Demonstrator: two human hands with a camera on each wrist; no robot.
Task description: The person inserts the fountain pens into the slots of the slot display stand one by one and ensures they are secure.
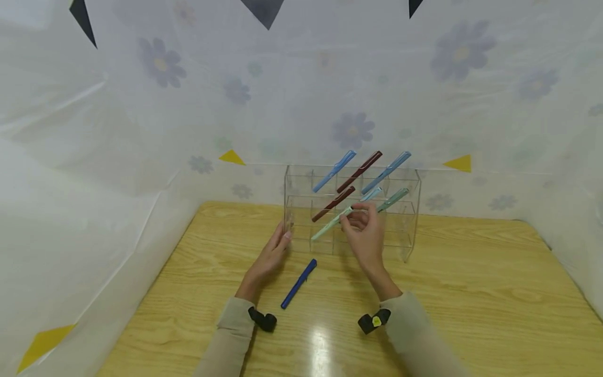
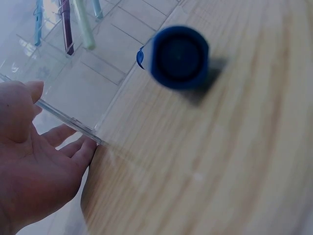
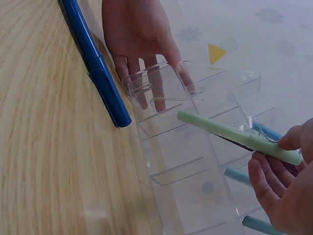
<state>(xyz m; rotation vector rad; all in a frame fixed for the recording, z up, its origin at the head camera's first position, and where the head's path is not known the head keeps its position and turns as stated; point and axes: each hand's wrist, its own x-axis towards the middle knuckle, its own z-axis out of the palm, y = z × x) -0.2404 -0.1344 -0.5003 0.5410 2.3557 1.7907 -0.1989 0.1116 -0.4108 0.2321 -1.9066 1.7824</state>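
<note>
A clear acrylic pen rack (image 1: 350,250) stands on the table with pens slanting in its upper tiers. My right hand (image 1: 367,233) pinches a light green pen (image 3: 220,131) near one end, between thumb and fingers, in front of the rack. My left hand (image 1: 270,256) holds the rack's left side panel, with the thumb at the front and the fingers along the outer side. A dark blue pen (image 1: 299,284) lies on the table between the forearms. In the left wrist view this blue pen (image 2: 178,58) shows end-on and blurred.
Two blue pens (image 1: 334,171) and a dark red pen (image 1: 359,172) rest in the top tier. Below sit another dark red pen (image 1: 333,204), a pale blue pen (image 1: 372,193) and a teal green pen (image 1: 393,200). A flowered sheet (image 1: 311,94) hangs behind the wooden table (image 1: 480,293).
</note>
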